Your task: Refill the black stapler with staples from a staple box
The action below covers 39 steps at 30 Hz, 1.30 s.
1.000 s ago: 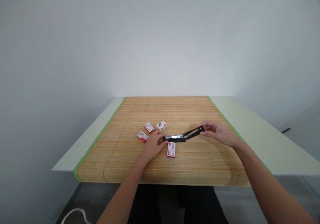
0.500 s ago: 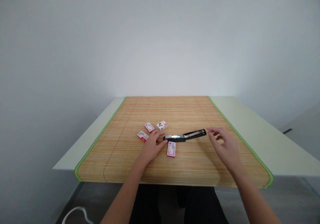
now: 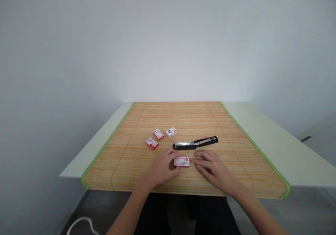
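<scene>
A small white-and-red staple box [image 3: 181,162] lies near the front of the mat, turned lengthwise. My left hand [image 3: 164,168] grips its left end between thumb and fingers. At the box's right end is my right hand [image 3: 211,166], its fingers apart and their tips close to the edge; whether they touch it I cannot tell. Just beyond both hands lies a black stapler [image 3: 195,143], folded wide open with its metal magazine showing.
Two more white-and-red boxes, one nearer [image 3: 152,143] and one farther [image 3: 158,134], lie left of the stapler. A white box with a dark picture [image 3: 171,132] is beside them. Everything rests on a green-edged bamboo mat [image 3: 126,172] over a white table [image 3: 301,165] against a wall.
My left hand has left the stapler's end and taken hold of the near box, which has turned from upright to sideways. My right hand has moved left and nearer, from the stapler's right end.
</scene>
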Each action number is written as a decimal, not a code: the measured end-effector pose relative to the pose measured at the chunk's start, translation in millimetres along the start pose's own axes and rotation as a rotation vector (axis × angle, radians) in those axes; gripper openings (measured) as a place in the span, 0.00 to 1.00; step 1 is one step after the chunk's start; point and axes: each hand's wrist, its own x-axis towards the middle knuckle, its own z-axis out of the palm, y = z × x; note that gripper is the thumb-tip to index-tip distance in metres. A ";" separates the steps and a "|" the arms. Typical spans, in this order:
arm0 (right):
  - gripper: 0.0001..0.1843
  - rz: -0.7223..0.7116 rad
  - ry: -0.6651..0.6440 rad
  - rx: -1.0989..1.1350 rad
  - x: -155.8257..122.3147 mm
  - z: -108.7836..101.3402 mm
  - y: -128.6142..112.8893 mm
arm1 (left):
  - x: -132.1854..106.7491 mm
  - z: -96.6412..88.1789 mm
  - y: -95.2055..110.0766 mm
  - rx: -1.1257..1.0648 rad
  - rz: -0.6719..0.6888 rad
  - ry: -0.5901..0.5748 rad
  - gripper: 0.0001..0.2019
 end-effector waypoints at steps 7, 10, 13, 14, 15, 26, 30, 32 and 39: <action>0.23 -0.129 -0.213 0.000 -1.2 -20.7 11.3 | 3.6 -2.2 -12.0 -0.067 0.044 -0.066 0.18; 0.22 -0.135 -0.266 0.036 5.0 -22.7 9.8 | 6.1 1.2 -11.3 -0.086 0.047 -0.072 0.19; 0.21 -0.139 -0.295 0.069 10.1 -22.8 10.5 | 9.2 3.5 -10.1 -0.085 0.054 -0.089 0.20; 0.20 -0.139 -0.297 0.084 11.4 -22.9 11.2 | 10.1 4.4 -9.8 -0.081 0.053 -0.090 0.21; 0.20 -0.139 -0.298 0.096 12.6 -23.1 12.1 | 10.9 5.2 -9.7 -0.076 0.050 -0.092 0.21; 0.18 0.001 -0.154 0.201 8.1 -27.2 19.1 | 13.7 10.7 -10.6 -0.075 0.043 -0.085 0.22; 0.25 0.017 -0.068 0.180 15.8 -6.2 13.0 | 13.9 11.7 -8.4 -0.073 0.047 -0.076 0.22; 0.20 -0.013 -0.071 0.166 20.6 1.4 12.2 | 11.0 9.8 -7.9 -0.082 0.028 -0.056 0.23; 0.18 0.013 -0.067 0.209 19.7 3.2 21.5 | -4.3 1.9 -11.7 -0.052 -0.040 0.014 0.15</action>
